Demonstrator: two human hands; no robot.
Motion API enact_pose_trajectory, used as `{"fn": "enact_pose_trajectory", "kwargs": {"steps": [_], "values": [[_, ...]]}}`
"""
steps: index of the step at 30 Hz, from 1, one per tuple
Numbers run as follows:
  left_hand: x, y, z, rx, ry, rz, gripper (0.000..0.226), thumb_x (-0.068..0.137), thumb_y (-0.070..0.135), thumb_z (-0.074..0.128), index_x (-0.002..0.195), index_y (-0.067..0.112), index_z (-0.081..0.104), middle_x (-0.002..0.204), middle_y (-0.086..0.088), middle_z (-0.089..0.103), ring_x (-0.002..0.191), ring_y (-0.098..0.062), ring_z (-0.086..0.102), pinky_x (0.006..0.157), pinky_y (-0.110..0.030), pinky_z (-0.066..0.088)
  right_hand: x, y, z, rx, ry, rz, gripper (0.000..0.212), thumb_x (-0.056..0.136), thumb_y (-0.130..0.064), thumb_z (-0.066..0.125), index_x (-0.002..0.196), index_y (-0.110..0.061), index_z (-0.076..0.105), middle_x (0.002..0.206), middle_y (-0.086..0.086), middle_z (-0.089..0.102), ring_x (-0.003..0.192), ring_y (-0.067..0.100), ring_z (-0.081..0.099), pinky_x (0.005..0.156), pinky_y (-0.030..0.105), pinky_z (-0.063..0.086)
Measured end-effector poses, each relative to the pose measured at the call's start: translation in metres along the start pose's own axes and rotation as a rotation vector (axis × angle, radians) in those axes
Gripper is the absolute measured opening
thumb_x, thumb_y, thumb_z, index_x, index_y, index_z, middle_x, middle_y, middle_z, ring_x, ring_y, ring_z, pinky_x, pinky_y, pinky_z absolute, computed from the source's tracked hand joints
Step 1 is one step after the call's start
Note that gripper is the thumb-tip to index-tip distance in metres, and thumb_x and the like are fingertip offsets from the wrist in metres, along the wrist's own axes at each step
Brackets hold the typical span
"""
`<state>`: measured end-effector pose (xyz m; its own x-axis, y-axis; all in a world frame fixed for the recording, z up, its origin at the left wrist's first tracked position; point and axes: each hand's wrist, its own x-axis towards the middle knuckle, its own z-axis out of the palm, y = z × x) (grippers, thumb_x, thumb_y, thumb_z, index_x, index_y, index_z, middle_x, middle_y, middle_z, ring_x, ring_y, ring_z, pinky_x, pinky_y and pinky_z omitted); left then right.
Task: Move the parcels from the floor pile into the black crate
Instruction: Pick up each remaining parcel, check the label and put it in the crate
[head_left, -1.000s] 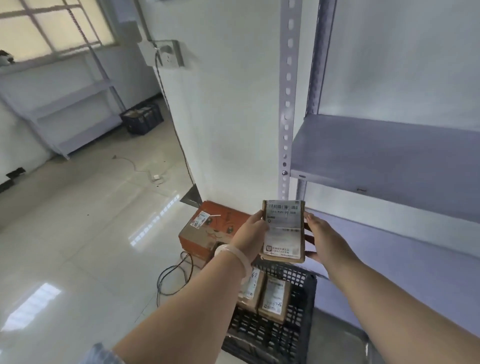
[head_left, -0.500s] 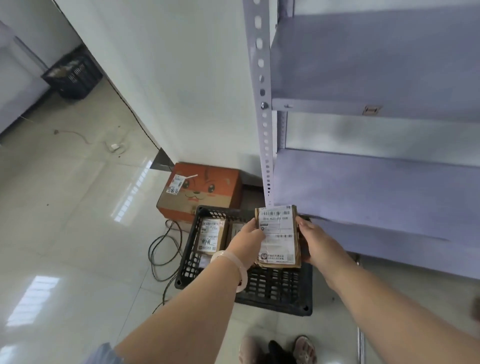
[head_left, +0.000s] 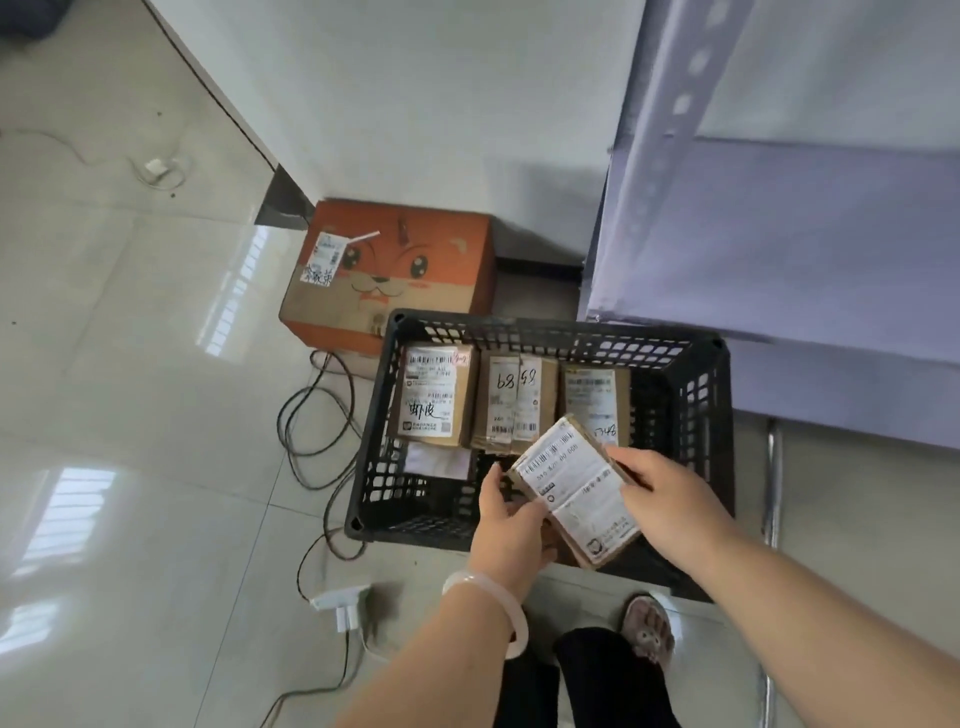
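A small brown parcel (head_left: 574, 491) with a white shipping label hangs tilted over the near half of the black crate (head_left: 706, 415). My left hand (head_left: 511, 525) grips its left edge and my right hand (head_left: 667, 499) grips its right edge. Inside the crate, three labelled brown parcels lie side by side along the far wall: one on the left (head_left: 431, 397), one in the middle (head_left: 511, 402), one on the right (head_left: 592, 397). A white flat packet (head_left: 436, 460) lies below the left one. No floor pile of parcels is in view.
An orange cardboard box (head_left: 395, 275) sits against the wall behind the crate. Black cables (head_left: 311, 415) loop on the tiled floor to the crate's left, near a white power strip (head_left: 340, 603). Grey metal shelving (head_left: 779, 234) rises on the right. My slippered foot (head_left: 647, 626) stands beside the crate.
The view has tipped down from the shelves to the crate. Both hands have lowered the parcel from chest height to just above the crate and tilted it.
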<state>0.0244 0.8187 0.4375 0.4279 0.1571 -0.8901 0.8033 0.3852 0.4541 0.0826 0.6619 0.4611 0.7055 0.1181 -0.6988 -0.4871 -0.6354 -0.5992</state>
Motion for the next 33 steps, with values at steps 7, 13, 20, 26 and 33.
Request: {"fn": "enact_pose_trajectory", "kwargs": {"steps": [7, 13, 20, 26, 33], "values": [[0.043, 0.0, -0.04, 0.204, 0.0, 0.046, 0.037, 0.086, 0.027, 0.065, 0.114, 0.028, 0.042, 0.103, -0.004, 0.067, 0.07, -0.02, 0.074, 0.063, -0.035, 0.061, 0.048, -0.002, 0.037, -0.063, 0.001, -0.103, 0.051, 0.089, -0.002, 0.041, 0.125, -0.034, 0.058, 0.126, -0.008, 0.055, 0.106, 0.008, 0.054, 0.075, 0.02, 0.051], [0.065, 0.009, -0.05, 0.292, 0.002, -0.006, 0.034, 0.086, 0.02, 0.065, 0.113, 0.032, 0.047, 0.099, -0.002, 0.069, 0.072, -0.018, 0.074, 0.069, -0.038, 0.062, 0.057, 0.012, 0.047, -0.079, 0.245, -0.013, 0.055, 0.079, -0.024, 0.072, 0.129, -0.033, 0.051, 0.129, -0.003, 0.045, 0.111, 0.012, 0.05, 0.081, 0.027, 0.054], [0.088, 0.018, -0.055, 0.94, 0.065, 0.021, 0.043, 0.084, 0.03, 0.065, 0.125, 0.023, 0.051, 0.113, 0.003, 0.064, 0.086, -0.013, 0.065, 0.075, -0.029, 0.058, 0.067, 0.042, 0.082, 0.233, 0.037, 0.306, 0.026, 0.092, -0.033, 0.052, 0.117, -0.034, 0.059, 0.101, -0.007, 0.071, 0.089, 0.011, 0.066, 0.075, 0.031, 0.054], [0.116, 0.014, -0.062, 1.115, 0.001, -0.061, 0.032, 0.089, 0.021, 0.047, 0.119, 0.013, 0.056, 0.105, -0.004, 0.065, 0.085, -0.021, 0.065, 0.071, -0.032, 0.055, 0.088, 0.053, 0.103, 0.281, -0.095, 0.386, 0.026, 0.091, -0.022, 0.05, 0.084, -0.046, 0.058, 0.083, -0.018, 0.065, 0.083, 0.004, 0.06, 0.086, 0.033, 0.05], [0.144, 0.01, -0.064, 1.077, -0.041, -0.142, 0.043, 0.091, 0.015, 0.044, 0.134, 0.008, 0.045, 0.116, -0.012, 0.061, 0.097, -0.025, 0.062, 0.086, -0.036, 0.055, 0.118, 0.043, 0.117, 0.219, -0.165, 0.455, 0.035, 0.088, -0.014, 0.051, 0.116, -0.034, 0.049, 0.089, -0.005, 0.055, 0.092, 0.019, 0.056, 0.089, 0.043, 0.053]]}}
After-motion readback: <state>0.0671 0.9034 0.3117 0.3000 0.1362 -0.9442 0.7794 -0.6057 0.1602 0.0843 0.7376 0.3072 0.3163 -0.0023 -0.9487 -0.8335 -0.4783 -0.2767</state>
